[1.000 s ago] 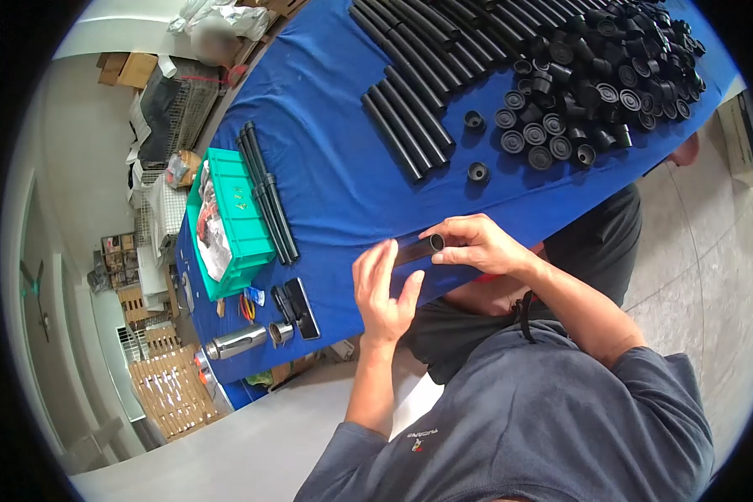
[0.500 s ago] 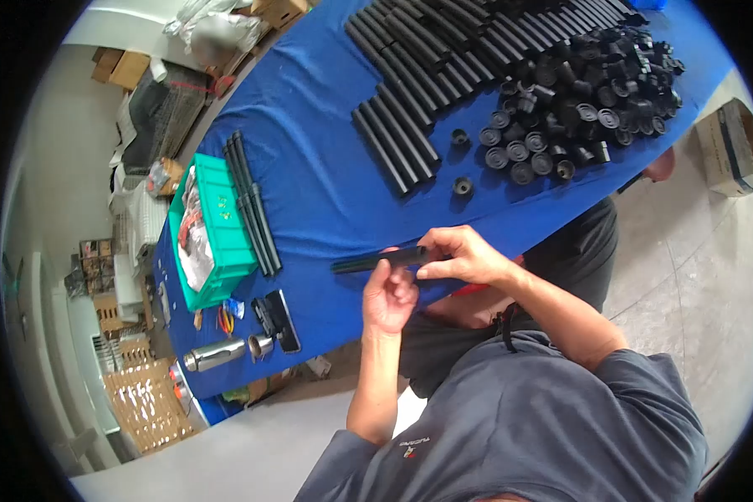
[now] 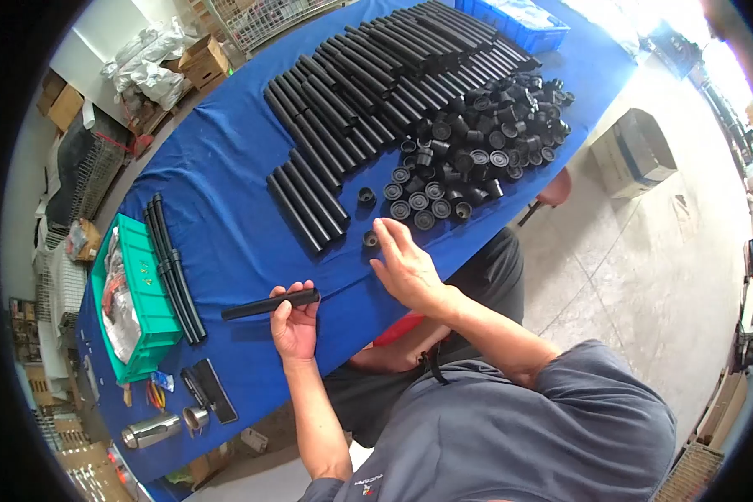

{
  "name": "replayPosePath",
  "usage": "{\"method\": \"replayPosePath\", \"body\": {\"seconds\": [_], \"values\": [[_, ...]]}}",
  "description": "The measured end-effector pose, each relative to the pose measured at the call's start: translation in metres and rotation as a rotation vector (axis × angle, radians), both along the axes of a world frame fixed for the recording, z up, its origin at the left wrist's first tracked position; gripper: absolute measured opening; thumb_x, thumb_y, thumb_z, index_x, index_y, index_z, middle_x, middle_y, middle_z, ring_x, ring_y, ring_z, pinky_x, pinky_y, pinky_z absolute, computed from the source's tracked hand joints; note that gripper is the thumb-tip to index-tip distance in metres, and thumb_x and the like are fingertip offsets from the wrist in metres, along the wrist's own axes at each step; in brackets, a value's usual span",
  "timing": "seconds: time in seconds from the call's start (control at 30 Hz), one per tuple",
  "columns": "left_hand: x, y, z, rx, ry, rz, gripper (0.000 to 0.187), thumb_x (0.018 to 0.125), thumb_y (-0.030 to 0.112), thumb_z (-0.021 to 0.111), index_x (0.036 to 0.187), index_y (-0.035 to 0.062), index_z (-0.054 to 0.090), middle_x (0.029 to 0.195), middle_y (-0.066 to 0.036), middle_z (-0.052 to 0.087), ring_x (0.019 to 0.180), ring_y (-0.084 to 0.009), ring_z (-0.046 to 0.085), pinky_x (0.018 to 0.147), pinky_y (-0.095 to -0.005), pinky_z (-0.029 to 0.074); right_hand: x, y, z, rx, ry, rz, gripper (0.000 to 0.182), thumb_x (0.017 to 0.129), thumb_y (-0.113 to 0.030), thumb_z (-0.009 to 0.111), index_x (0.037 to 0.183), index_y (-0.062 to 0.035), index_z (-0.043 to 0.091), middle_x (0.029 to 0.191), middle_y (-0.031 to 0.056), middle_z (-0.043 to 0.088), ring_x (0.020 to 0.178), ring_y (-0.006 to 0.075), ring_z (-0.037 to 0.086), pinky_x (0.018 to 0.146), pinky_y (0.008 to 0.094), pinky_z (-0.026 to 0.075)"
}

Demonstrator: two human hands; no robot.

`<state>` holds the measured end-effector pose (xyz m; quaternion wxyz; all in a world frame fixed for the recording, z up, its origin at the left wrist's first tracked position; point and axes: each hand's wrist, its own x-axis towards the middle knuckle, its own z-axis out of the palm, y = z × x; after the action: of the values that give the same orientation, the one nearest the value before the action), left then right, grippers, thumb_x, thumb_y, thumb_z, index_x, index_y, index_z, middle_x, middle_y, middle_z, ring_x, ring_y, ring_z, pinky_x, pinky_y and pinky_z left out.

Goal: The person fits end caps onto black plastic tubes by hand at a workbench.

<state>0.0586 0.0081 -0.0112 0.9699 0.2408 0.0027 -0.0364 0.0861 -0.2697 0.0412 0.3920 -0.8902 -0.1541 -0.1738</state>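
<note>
Black tube (image 3: 247, 310) gripped in left hand (image 3: 295, 336) — right hand (image 3: 412, 274) part-open beside black cap (image 3: 369, 240), contact unclear.

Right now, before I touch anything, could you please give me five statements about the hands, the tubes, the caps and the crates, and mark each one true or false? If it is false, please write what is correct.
1. The left hand holds a tube. True.
2. The right hand holds a tube too. False: it holds no tube; its fingers are at a lone cap.
3. The green crate is on the blue cloth. True.
4. The blue crate is nearer to the person than the green crate. False: it is at the far end of the cloth.
5. The caps are all in straight rows. False: most lie in a loose heap.
</note>
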Motion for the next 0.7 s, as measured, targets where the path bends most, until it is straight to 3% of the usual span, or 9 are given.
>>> {"method": "replayPosePath", "body": {"seconds": [0.03,0.13,0.17,0.27,0.47,0.6,0.63,0.67,0.7], "values": [[0.0,-0.002,0.003,-0.01,0.008,0.002,0.032,0.097,0.0,0.061,0.128,0.0045,0.061,0.128,-0.024,0.069,0.127,-0.0419,0.063,0.109,-0.056,0.055,0.004,0.001,-0.002,-0.075,0.042,0.028,0.069,0.092,-0.01,0.07,0.15,0.01,0.039,0.15,0.0315,0.042,0.128,0.0462,0.057,0.099,0.0409,0.058],[0.002,0.001,0.0,-0.033,-0.01,-0.027,0.03,0.099,0.004,0.061,0.129,0.0046,0.061,0.13,-0.022,0.069,0.13,-0.04,0.062,0.109,-0.056,0.054,0.014,0.006,-0.007,-0.163,0.061,0.047,0.066,0.094,-0.009,0.066,0.15,0.0124,0.038,0.152,0.0329,0.041,0.131,0.0472,0.055,0.099,0.0407,0.058],[0.001,0.001,0.0,-0.031,-0.008,-0.027,0.03,0.099,0.003,0.061,0.129,0.0047,0.061,0.129,-0.022,0.069,0.129,-0.0394,0.062,0.109,-0.0554,0.054,0.016,0.007,-0.006,-0.235,-0.048,0.02,0.06,0.095,-0.007,0.063,0.146,0.0147,0.04,0.142,0.0314,0.05,0.124,0.0452,0.06,0.096,0.0426,0.059],[-0.001,-0.001,0.001,-0.006,-0.008,0.001,0.03,0.099,0.004,0.061,0.129,0.0052,0.061,0.128,-0.022,0.069,0.129,-0.039,0.063,0.109,-0.0549,0.054,0.023,0.006,-0.022,-0.151,0.104,0.047,0.052,0.095,-0.006,0.062,0.141,0.0122,0.047,0.127,0.027,0.058,0.111,0.0421,0.066,0.091,0.0448,0.059],[0.001,-0.004,0.001,0.022,0.007,0.036,0.028,0.101,0.007,0.061,0.13,0.0064,0.06,0.127,-0.022,0.07,0.128,-0.0391,0.063,0.106,-0.0545,0.057,0.022,0.009,-0.006,-0.084,0.219,0.052,0.042,0.091,-0.011,0.071,0.125,0.0032,0.052,0.124,0.0252,0.061,0.106,0.0428,0.066,0.087,0.0463,0.057],[0.001,-0.006,0.003,0.03,-0.001,0.073,0.025,0.105,0.011,0.059,0.129,0.0085,0.059,0.126,-0.022,0.07,0.127,-0.041,0.064,0.103,-0.056,0.059,0.017,0.018,-0.003,0.149,0.034,0.169,0.04,0.085,-0.01,0.072,0.118,0.0003,0.052,0.109,0.0217,0.064,0.101,0.0399,0.067,0.08,0.0479,0.056],[0.001,-0.008,0.005,0.036,0.003,0.095,0.025,0.105,0.011,0.058,0.129,0.0086,0.059,0.126,-0.022,0.07,0.125,-0.0418,0.064,0.102,-0.0563,0.059,0.013,0.025,-0.002,0.337,0.224,0.211,0.04,0.083,-0.009,0.07,0.118,0.0005,0.053,0.104,0.0226,0.064,0.099,0.0405,0.067,0.079,0.0476,0.055],[0.002,-0.009,0.007,0.042,0.007,0.115,0.024,0.105,0.011,0.057,0.13,0.0088,0.059,0.126,-0.022,0.07,0.124,-0.0426,0.065,0.101,-0.0566,0.06,0.009,0.029,0.0,0.339,0.362,0.234,0.038,0.083,-0.009,0.07,0.116,0.0001,0.054,0.1,0.0234,0.063,0.095,0.0415,0.067,0.079,0.0473,0.055],[0.002,-0.01,0.007,0.048,0.004,0.116,0.024,0.106,0.011,0.057,0.129,0.0091,0.058,0.125,-0.022,0.07,0.124,-0.043,0.065,0.1,-0.0564,0.06,0.008,0.032,0.0,0.296,0.318,0.275,0.039,0.083,-0.009,0.072,0.117,0.0007,0.056,0.104,0.0227,0.065,0.095,0.0405,0.068,0.081,0.0461,0.055]]}}
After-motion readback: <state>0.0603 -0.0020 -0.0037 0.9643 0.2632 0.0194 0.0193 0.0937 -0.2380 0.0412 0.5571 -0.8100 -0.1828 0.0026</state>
